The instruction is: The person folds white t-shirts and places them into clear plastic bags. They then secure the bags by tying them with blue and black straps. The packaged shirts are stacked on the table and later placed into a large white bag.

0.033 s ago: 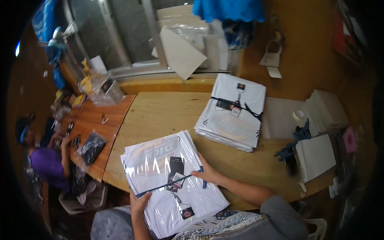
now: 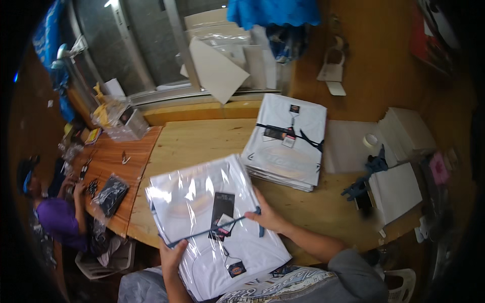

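Observation:
A stack of white folded garments in clear plastic bags [image 2: 197, 202] lies at the near edge of the light wooden table [image 2: 202, 139], with black tags on top. A dark strap [image 2: 212, 231] runs across it. My left hand [image 2: 172, 256] grips the stack's near left edge at one end of the strap. At the stack's right edge my right hand [image 2: 270, 217] holds the other end of the strap. A second stack of white garments [image 2: 288, 146], tied with a dark strap, rests further back on the right.
At the left a person in a purple shirt [image 2: 55, 217] sits by a reddish table [image 2: 108, 161] with a bagged dark item [image 2: 111, 194] and a clear box [image 2: 121, 121]. White boxes [image 2: 399, 192] and a tape roll [image 2: 371, 140] lie right. Cardboard sheets [image 2: 217, 70] lean behind.

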Demonstrator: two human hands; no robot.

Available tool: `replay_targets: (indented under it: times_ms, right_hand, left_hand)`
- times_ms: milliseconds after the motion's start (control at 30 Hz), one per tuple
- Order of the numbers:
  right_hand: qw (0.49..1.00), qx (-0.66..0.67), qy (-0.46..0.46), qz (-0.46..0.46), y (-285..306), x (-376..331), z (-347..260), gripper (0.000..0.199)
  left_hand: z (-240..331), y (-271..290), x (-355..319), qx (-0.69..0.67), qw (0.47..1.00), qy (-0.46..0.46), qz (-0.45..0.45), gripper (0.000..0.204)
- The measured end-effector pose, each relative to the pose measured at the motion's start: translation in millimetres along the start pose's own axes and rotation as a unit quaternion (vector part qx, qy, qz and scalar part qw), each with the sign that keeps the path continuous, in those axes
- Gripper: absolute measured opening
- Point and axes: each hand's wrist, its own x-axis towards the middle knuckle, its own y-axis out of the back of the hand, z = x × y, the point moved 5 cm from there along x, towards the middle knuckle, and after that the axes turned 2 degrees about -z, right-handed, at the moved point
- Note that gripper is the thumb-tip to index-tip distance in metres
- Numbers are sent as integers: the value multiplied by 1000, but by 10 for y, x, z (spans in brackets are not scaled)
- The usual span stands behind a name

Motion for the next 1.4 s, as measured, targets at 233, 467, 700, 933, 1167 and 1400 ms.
replay_targets:
  times_ms: [233, 467, 700, 933, 1167, 1400]
  right_hand:
    - [954, -111, 110, 256, 1615, 47, -1080, 71]
    - [930, -175, 18, 321, 2758, 482, 387, 74]
    - [907, 183, -29, 377, 2767, 215, 976, 87]
    - [905, 258, -164, 295, 2557, -48, 1118, 69]
    - [915, 220, -198, 275, 1836, -844, 466, 75]
    - [921, 200, -171, 288, 1953, -632, 774, 76]
  left_hand:
    - [1136, -1566, 1397, 3, 985, -66, -160, 72]
    - [609, -3295, 2542, 93, 937, 37, -336, 72]
    - [160, -3608, 2431, -31, 885, 188, -424, 54]
    - [-97, -3384, 2267, 4, 876, 254, -411, 54]
    - [-619, -2361, 1206, -14, 889, 288, -356, 51]
    - [-240, -2466, 1019, -66, 898, 290, -325, 45]
